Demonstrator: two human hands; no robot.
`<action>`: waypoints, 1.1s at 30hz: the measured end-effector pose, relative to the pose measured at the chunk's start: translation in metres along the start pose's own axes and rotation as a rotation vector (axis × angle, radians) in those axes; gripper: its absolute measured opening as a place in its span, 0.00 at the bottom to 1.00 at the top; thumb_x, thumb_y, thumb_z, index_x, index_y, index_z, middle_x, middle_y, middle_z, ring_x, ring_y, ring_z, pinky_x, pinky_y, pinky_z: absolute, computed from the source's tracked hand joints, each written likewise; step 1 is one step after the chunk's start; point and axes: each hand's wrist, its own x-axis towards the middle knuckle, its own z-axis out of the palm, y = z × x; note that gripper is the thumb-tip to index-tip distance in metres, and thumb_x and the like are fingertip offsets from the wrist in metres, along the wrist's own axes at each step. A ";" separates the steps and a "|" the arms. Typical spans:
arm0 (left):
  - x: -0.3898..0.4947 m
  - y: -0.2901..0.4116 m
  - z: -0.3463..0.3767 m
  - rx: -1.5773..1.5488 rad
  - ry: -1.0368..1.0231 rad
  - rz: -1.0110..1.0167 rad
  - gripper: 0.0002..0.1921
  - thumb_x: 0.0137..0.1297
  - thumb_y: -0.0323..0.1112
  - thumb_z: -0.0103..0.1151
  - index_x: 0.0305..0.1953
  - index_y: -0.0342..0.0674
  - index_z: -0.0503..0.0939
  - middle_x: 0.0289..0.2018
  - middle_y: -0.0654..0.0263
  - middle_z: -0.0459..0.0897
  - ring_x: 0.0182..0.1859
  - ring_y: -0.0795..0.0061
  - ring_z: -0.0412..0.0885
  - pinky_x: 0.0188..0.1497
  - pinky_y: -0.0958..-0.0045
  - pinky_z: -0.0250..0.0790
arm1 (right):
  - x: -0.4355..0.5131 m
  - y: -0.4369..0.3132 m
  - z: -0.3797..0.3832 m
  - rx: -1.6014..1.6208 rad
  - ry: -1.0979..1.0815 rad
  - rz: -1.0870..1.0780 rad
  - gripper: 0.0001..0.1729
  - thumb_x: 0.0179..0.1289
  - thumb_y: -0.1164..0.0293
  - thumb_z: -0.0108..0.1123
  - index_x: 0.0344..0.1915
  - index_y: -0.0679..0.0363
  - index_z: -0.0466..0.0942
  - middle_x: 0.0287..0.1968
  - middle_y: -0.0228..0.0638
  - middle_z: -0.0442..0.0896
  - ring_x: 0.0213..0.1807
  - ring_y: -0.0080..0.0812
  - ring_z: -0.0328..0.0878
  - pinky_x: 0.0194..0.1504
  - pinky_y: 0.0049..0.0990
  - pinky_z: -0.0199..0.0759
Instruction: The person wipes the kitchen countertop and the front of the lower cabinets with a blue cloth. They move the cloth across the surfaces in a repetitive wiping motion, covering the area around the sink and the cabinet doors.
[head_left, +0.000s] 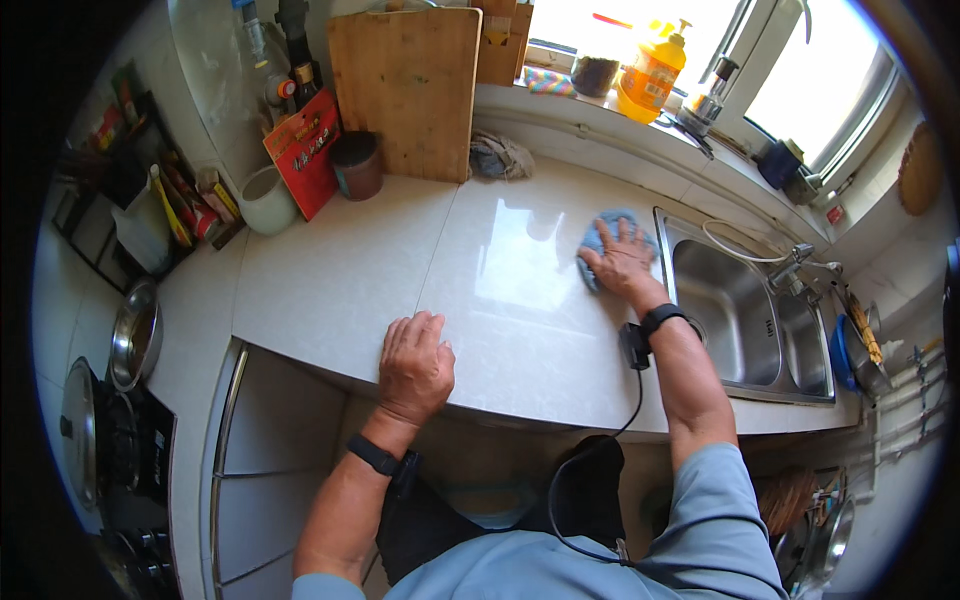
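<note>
My right hand (621, 256) presses flat, fingers spread, on a blue cloth (590, 238) that lies on the white tiled countertop (337, 285), just left of the stainless steel double sink (724, 300). Near the counter's front edge rests my left hand (417, 367), holding nothing that shows, its fingers close together and slightly bent. Both wrists wear black bands with small dark devices; a black cable runs from the right one down to my clothing.
A wooden cutting board (405, 90) leans at the back beside a bunched rag (501, 156), a brown-red jar (357, 166), a red packet (304, 154) and a pale pot (268, 201). An orange pump bottle (651, 71) stands on the windowsill. Pots are at the left; a faucet (791, 266) is by the sink.
</note>
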 end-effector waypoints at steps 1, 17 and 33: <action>0.000 0.000 0.000 0.004 -0.005 0.004 0.19 0.60 0.25 0.62 0.54 0.30 0.81 0.53 0.45 0.84 0.56 0.43 0.80 0.65 0.51 0.72 | 0.001 -0.015 0.001 -0.021 0.005 -0.006 0.48 0.72 0.33 0.50 0.84 0.39 0.58 0.88 0.49 0.46 0.87 0.65 0.36 0.80 0.70 0.28; -0.003 -0.001 -0.005 -0.033 -0.026 0.043 0.17 0.61 0.27 0.64 0.52 0.31 0.82 0.53 0.47 0.84 0.56 0.45 0.81 0.68 0.49 0.70 | -0.095 -0.021 -0.004 -0.069 -0.119 -0.426 0.42 0.77 0.52 0.45 0.86 0.49 0.50 0.88 0.49 0.44 0.88 0.60 0.35 0.84 0.59 0.35; -0.003 -0.002 0.000 -0.023 -0.028 0.015 0.16 0.62 0.28 0.62 0.51 0.32 0.83 0.52 0.49 0.85 0.56 0.48 0.82 0.69 0.47 0.69 | -0.076 -0.081 0.018 0.021 0.180 -0.576 0.31 0.74 0.66 0.60 0.74 0.59 0.72 0.76 0.58 0.70 0.79 0.60 0.64 0.79 0.55 0.55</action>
